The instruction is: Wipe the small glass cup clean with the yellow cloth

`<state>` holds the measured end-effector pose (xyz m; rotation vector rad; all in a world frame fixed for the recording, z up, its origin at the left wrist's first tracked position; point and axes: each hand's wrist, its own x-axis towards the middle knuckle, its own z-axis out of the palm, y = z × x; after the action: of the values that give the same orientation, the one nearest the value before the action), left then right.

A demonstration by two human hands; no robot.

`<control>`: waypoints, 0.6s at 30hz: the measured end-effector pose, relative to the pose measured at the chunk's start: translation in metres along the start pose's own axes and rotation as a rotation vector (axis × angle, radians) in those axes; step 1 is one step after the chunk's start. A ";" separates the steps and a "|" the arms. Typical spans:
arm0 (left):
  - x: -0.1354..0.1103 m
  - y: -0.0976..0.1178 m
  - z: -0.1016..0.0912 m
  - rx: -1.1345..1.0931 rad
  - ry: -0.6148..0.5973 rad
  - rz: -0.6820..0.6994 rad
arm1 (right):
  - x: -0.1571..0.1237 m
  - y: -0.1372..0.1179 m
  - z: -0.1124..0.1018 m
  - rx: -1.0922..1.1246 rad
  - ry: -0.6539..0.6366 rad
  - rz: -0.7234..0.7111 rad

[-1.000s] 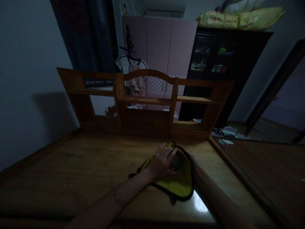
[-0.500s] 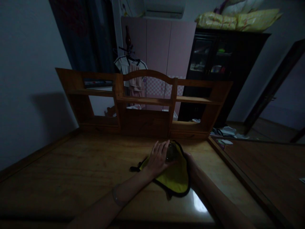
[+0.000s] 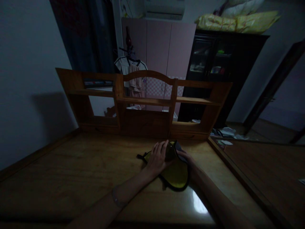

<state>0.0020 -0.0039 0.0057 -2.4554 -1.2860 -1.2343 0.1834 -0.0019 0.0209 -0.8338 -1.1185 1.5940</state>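
Observation:
A round, see-through object like a glass (image 3: 170, 152) is tilted above the table, my left hand (image 3: 157, 158) closed on its near left side. A yellow cloth (image 3: 177, 173) with a black border and a grey reverse side hangs below and around the glass. From the right, my right hand (image 3: 187, 160) grips the cloth's edge, pressing its grey side against the glass. Those fingers are partly hidden by the cloth. A dark tab sticks out at the cloth's left corner. The glass's far side and base are covered.
The wooden table (image 3: 71, 178) has a raised edge on the right. At its back stands a wooden shelf unit (image 3: 146, 101). Beyond are a pink wardrobe (image 3: 157, 47), a dark cabinet (image 3: 214, 57) and hanging clothes (image 3: 133, 71). A white wall (image 3: 26, 95) borders the left side.
My right hand has moved up and left, folding the cloth's right edge over toward the glass so its grey side shows. The cloth's lower part has risen slightly; my left hand stays nearly still.

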 end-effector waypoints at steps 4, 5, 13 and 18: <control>-0.002 -0.001 -0.003 -0.069 -0.020 -0.021 | -0.003 -0.005 0.003 -0.047 -0.003 -0.047; -0.003 -0.001 -0.003 -0.089 -0.019 -0.036 | -0.004 -0.006 0.004 -0.066 -0.004 -0.056; -0.001 -0.007 -0.005 -0.211 -0.036 -0.108 | -0.004 0.002 0.009 -0.219 0.002 -0.100; 0.000 -0.007 -0.003 -0.285 -0.035 -0.074 | -0.003 0.008 0.010 -0.243 0.008 -0.108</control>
<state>-0.0045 -0.0007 0.0060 -2.6516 -1.3012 -1.4941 0.1728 -0.0080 0.0170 -0.9195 -1.3473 1.3825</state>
